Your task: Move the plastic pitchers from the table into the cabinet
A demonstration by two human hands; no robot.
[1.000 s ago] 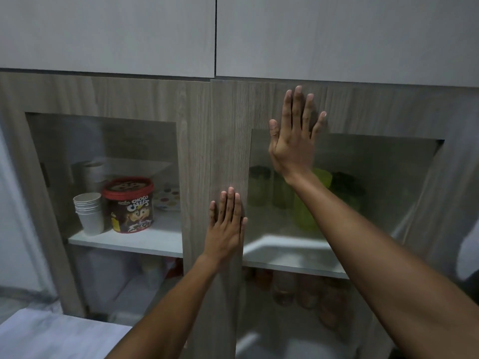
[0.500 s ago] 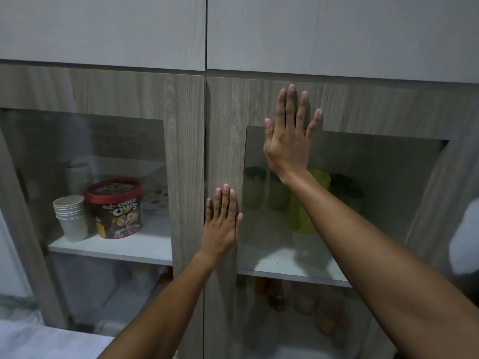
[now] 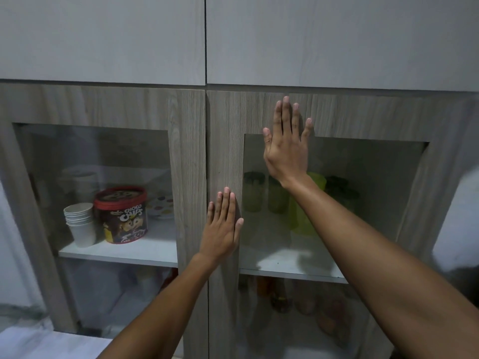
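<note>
Head view shows our left hand (image 3: pixel 221 230) lying flat and open on the right-hand door (image 3: pixel 224 156), low on its wooden frame beside the centre seam. Our right hand (image 3: pixel 285 149) is spread flat higher on that door, across its top rail and the glass, and grips nothing. A second ago this door stood slightly ajar; now it sits flush with its neighbour, so the cabinet looks shut. Behind this door's glass the green pitchers (image 3: pixel 305 206) stand on the shelf (image 3: pixel 290 265). We judge the task essentially finished, with only pulling our palms away remaining.
</note>
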